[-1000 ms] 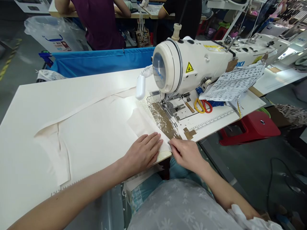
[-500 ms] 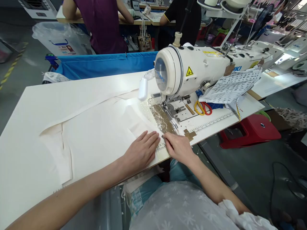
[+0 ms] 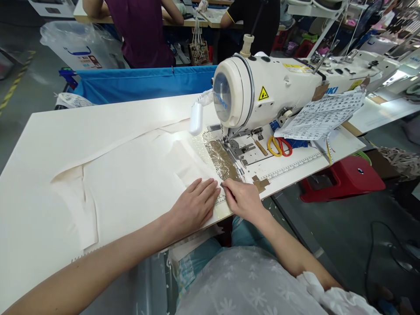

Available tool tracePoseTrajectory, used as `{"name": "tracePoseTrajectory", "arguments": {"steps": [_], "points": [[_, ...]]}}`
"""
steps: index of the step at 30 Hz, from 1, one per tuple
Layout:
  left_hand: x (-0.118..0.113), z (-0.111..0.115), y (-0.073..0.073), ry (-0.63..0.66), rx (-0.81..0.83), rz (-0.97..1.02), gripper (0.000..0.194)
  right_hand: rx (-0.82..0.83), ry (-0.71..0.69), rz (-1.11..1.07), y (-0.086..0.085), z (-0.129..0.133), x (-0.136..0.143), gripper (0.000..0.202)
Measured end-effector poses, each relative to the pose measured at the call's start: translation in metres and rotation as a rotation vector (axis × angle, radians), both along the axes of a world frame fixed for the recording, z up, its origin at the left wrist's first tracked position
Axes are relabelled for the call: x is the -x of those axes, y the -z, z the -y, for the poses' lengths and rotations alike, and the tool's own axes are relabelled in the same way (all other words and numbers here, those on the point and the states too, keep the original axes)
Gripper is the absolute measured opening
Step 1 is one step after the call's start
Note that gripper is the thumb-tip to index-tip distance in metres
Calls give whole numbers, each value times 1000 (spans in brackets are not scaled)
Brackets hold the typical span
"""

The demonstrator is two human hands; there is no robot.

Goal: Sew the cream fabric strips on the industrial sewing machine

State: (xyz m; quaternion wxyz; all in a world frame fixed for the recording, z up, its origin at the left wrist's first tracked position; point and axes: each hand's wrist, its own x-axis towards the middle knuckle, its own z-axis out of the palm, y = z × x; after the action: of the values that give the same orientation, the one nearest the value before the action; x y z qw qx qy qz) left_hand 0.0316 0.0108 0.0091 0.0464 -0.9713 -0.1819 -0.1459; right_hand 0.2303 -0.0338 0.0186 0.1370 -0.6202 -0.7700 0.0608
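Observation:
My left hand (image 3: 197, 202) lies flat with fingers stretched out, pressing the near corner of a white fabric piece (image 3: 190, 164) onto the table. Beside it, my right hand (image 3: 242, 197) is closed in a pinch at that corner. A tiny dark bit shows at its fingertips, too small to name. The fabric spreads left over the white table (image 3: 131, 218), with a folded end (image 3: 75, 210) at the far left. Just beyond my hands stands a white sewing machine (image 3: 262, 89), its needle area over a brown taped patch (image 3: 225, 162). The fabric's corner is partly hidden under my fingers.
Yellow-and-red-handled scissors (image 3: 278, 146) lie by the machine base. A printed sheet (image 3: 323, 116) hangs off the machine's right. A ruler strip (image 3: 292, 168) runs along the front edge. A red stool (image 3: 343, 179) stands right, a blue cloth trough (image 3: 141, 85) behind. Two people sit beyond.
The view has shifted slightly. Both hands stay almost in the same place at the fabric's corner, and the fabric lies as before.

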Motion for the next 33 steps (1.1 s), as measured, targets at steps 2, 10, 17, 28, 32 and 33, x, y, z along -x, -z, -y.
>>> {"name": "tracePoseTrajectory", "arguments": {"steps": [2,10,17,28,32,33], "points": [[0,0,0,1,2,4,37,12,-38,25,-4,6,-6,19],[0,0,-2,-26,57,22,35,68,-29,-25,-13,36,-28,21],[-4,4,3,45,38,60,38,34,-18,-24,-3,19,-13,21],[-4,3,3,53,9,33,38,18,0,-49,1,12,-10,23],[-4,4,2,46,-9,30,37,39,-58,20,-7,15,-15,20],[-4,5,3,42,-9,31,37,51,-77,33,-9,18,-18,19]]}}
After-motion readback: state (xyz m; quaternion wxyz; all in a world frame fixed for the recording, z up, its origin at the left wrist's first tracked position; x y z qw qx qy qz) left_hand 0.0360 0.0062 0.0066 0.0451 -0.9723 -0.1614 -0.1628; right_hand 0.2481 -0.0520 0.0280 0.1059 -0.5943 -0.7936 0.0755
